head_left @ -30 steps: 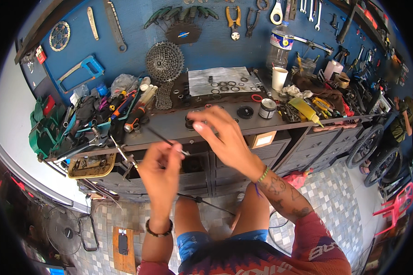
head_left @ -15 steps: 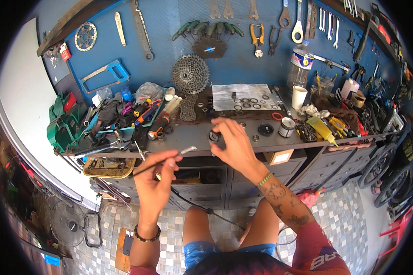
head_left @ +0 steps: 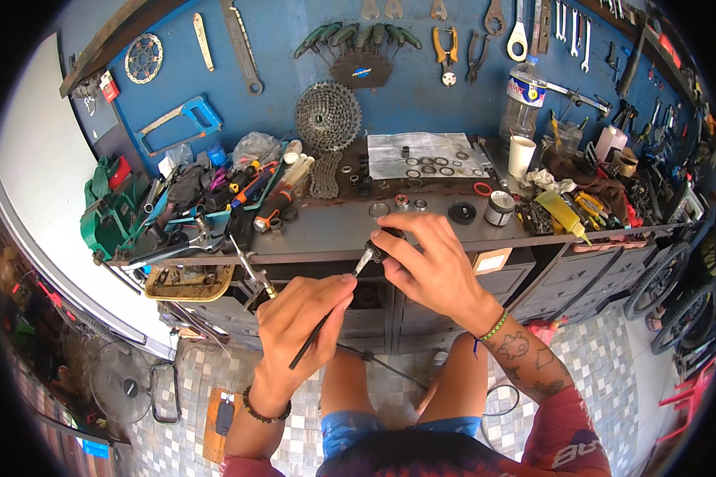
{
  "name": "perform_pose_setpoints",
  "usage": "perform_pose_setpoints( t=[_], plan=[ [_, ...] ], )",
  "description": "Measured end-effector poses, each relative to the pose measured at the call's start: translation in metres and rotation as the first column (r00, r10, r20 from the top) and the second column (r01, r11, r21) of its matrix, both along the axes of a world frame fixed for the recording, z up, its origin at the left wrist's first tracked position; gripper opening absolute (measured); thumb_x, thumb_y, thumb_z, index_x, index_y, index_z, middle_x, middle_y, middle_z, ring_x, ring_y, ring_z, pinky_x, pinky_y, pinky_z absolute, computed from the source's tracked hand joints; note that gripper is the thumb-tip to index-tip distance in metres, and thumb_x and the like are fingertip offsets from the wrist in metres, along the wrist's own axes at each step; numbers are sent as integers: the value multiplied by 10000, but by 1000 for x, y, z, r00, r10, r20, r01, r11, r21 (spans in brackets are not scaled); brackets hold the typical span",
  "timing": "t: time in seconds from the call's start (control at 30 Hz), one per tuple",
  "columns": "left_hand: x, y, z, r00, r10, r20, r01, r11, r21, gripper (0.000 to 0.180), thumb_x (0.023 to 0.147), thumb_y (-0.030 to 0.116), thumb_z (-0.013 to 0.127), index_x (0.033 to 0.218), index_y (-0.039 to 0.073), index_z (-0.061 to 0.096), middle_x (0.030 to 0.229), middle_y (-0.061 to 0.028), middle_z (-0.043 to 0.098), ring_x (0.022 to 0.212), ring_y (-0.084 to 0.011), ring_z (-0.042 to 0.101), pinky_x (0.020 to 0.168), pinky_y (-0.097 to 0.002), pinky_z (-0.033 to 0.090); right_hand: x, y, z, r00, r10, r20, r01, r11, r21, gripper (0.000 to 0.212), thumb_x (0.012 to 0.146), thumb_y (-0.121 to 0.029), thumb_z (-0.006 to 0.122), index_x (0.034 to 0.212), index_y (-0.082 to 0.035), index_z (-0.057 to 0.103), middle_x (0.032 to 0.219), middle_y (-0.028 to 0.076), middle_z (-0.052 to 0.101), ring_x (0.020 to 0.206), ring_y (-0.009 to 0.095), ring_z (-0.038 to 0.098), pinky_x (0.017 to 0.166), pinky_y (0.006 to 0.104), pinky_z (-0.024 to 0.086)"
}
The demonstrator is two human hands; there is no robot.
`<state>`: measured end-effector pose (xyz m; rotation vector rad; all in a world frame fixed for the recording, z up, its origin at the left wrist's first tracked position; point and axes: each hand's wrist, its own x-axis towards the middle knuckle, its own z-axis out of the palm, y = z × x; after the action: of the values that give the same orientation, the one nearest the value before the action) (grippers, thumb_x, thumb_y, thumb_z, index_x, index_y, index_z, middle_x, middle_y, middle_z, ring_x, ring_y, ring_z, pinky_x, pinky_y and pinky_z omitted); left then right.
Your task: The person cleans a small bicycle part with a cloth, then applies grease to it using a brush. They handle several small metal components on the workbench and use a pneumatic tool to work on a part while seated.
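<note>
My left hand (head_left: pixel 304 318) is closed around a slim brush (head_left: pixel 311 340) with a dark handle, slanting up to the right. Its pale tip meets a small black, roundish bike part (head_left: pixel 387 241), which my right hand (head_left: pixel 437 270) pinches just in front of the bench edge. My fingers cover much of that part, so its exact kind is unclear. Beyond it on the bench lie a thin metal ring (head_left: pixel 379 210), a small bearing (head_left: pixel 402 200) and a black round cap (head_left: pixel 462 212). An open jar (head_left: pixel 499 208) stands to the right of these.
Several rings lie on a white paper sheet (head_left: pixel 390 153) at the back. A cassette (head_left: pixel 328 117) leans on the blue wall beside a chain (head_left: pixel 324 175). Tool piles flank the work spot, with a yellow tube (head_left: pixel 559 215) at right and a yellow tray (head_left: pixel 188 283) below left.
My left hand has moved right, bringing the brush tip against the black part. My right hand has shifted slightly right and lower, still holding the part. The view has tilted a little.
</note>
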<state>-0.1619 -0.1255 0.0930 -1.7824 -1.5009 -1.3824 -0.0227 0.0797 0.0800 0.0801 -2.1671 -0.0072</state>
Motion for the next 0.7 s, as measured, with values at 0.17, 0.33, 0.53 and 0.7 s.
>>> perform_pose_setpoints(
  t=[0.17,0.33,0.53,0.7],
  plan=[
    [-4,5,-1,1000,7,8,-6,999,-39,244,889,-109,816,1120,-30,803,1014,-162,822,821,-265,749,727,-340,582,4,0,1,1000,-4,2,4,1000,12,518,789,-52,847,1287,-74,704,1358,121,648,1206,329,660,1041,475,517],
    [-4,3,-4,980,15,196,-6,999,-46,221,917,-45,849,1133,-24,807,955,-132,806,756,-213,720,653,-318,556,6,2,-2,1000,-7,13,7,1000,25,523,787,-62,854,1289,-86,707,1357,119,653,1219,329,660,1059,486,517],
    [-3,11,-6,986,42,163,-39,999,-21,181,950,-14,842,1130,-18,825,930,-120,798,755,-155,703,680,-273,542,6,1,-4,1000,-5,23,4,999,34,509,781,-60,854,1271,-86,720,1351,117,657,1220,328,664,1061,483,521],
    [0,10,-7,882,73,465,-17,992,-125,137,1001,28,813,1107,-58,817,943,-109,829,754,-122,740,685,-265,592,5,1,-5,1000,-2,25,1,999,38,498,773,-49,851,1255,-76,729,1348,118,661,1204,334,670,1053,488,525]
  ],
)
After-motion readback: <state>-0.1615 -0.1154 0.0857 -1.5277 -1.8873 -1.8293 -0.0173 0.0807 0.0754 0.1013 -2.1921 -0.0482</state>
